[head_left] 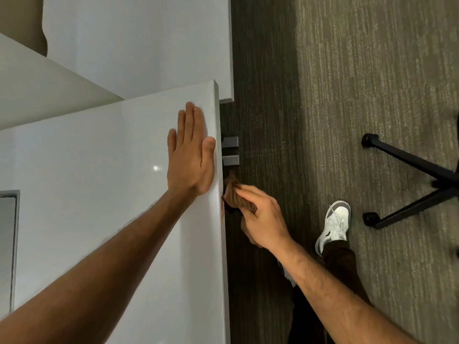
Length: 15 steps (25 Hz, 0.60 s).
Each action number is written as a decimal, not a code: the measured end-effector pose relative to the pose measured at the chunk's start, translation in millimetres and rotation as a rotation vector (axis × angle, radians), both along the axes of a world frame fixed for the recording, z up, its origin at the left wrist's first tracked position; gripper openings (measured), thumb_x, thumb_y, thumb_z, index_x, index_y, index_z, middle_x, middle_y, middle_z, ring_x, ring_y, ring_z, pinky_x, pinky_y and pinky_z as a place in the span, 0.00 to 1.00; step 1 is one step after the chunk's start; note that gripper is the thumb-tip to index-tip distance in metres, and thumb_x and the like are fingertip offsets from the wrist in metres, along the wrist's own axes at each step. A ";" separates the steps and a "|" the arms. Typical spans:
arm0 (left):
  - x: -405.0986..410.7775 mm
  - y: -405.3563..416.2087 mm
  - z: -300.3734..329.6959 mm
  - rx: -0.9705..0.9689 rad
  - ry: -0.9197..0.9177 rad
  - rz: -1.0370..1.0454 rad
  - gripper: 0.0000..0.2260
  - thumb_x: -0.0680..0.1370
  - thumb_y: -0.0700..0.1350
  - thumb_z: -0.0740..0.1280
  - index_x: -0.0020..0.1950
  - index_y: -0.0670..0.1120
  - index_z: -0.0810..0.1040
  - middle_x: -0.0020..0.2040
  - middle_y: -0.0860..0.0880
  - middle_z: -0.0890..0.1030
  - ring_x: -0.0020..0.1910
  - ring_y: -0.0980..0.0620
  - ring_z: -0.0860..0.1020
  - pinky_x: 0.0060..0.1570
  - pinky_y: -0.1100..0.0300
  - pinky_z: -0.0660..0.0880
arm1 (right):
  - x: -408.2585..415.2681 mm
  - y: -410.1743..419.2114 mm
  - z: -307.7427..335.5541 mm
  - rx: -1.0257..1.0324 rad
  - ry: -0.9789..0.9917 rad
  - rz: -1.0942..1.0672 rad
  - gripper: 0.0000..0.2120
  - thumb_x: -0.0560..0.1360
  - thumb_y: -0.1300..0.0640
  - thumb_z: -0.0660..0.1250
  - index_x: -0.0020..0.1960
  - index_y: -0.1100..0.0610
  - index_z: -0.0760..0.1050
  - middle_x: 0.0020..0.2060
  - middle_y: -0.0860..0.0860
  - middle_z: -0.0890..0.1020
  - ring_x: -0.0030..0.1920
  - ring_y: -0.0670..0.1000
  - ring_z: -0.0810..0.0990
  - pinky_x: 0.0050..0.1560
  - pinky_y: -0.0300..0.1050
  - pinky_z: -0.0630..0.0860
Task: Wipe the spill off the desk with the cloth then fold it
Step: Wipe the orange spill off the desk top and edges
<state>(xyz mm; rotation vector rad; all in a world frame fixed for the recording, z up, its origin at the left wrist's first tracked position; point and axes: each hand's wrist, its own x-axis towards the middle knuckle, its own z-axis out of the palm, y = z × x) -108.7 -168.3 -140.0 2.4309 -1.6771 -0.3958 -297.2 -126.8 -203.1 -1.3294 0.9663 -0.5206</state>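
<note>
My left hand (pixel 190 155) lies flat, palm down, on the white desk (pixel 99 182) near its right edge, fingers straight and together, holding nothing. My right hand (pixel 263 219) hangs just beyond that edge, below the desktop level, and grips a bunched brown cloth (pixel 236 194). The cloth presses against the desk's side edge, where a thin reddish-brown streak (pixel 221 207) shows. Part of the cloth is hidden under my fingers.
A second white desk (pixel 149 45) stands behind, with a partition (pixel 37 83) at the left. Grey desk feet (pixel 231 150) stick out on the dark carpet. My white shoe (pixel 334 225) and an office chair's black base (pixel 409 184) are at the right.
</note>
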 end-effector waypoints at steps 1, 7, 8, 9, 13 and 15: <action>-0.1 0.1 0.2 0.003 0.001 0.000 0.32 0.84 0.60 0.40 0.85 0.47 0.44 0.86 0.48 0.43 0.85 0.48 0.41 0.83 0.43 0.40 | -6.2 3.1 -1.6 0.051 -0.005 -0.061 0.25 0.77 0.70 0.66 0.69 0.49 0.75 0.66 0.41 0.78 0.67 0.39 0.75 0.70 0.47 0.74; 0.2 0.2 1.1 0.003 0.011 -0.001 0.31 0.84 0.58 0.40 0.85 0.46 0.44 0.86 0.47 0.43 0.85 0.48 0.41 0.83 0.44 0.40 | 1.8 -25.8 7.8 0.241 -0.155 -0.358 0.23 0.79 0.65 0.65 0.70 0.46 0.74 0.63 0.43 0.81 0.65 0.41 0.78 0.66 0.42 0.76; -0.1 0.3 1.8 0.003 0.014 0.000 0.31 0.84 0.58 0.41 0.85 0.46 0.44 0.86 0.47 0.43 0.85 0.48 0.41 0.83 0.44 0.40 | 11.5 -29.9 14.2 0.226 -0.183 -0.310 0.24 0.79 0.65 0.65 0.71 0.45 0.73 0.65 0.43 0.80 0.66 0.40 0.77 0.67 0.40 0.75; -0.4 -0.1 2.7 0.001 0.018 0.002 0.31 0.84 0.58 0.40 0.85 0.46 0.44 0.86 0.47 0.43 0.85 0.48 0.41 0.83 0.44 0.40 | 21.3 -31.9 20.3 0.199 -0.199 -0.246 0.25 0.79 0.65 0.65 0.72 0.45 0.72 0.66 0.42 0.79 0.67 0.39 0.76 0.67 0.38 0.74; -0.7 -0.6 4.0 -0.008 0.021 0.004 0.31 0.84 0.57 0.40 0.85 0.45 0.45 0.86 0.46 0.44 0.85 0.48 0.42 0.83 0.44 0.40 | 32.9 -29.6 22.9 0.096 -0.166 -0.146 0.27 0.78 0.70 0.65 0.73 0.50 0.71 0.68 0.42 0.75 0.70 0.37 0.71 0.71 0.32 0.67; -0.2 -0.4 3.2 -0.008 0.008 0.004 0.30 0.85 0.56 0.41 0.86 0.45 0.45 0.86 0.46 0.44 0.85 0.47 0.42 0.83 0.44 0.40 | 25.2 -18.0 20.1 0.117 -0.158 -0.123 0.27 0.77 0.70 0.66 0.72 0.50 0.71 0.68 0.43 0.76 0.69 0.38 0.73 0.72 0.39 0.69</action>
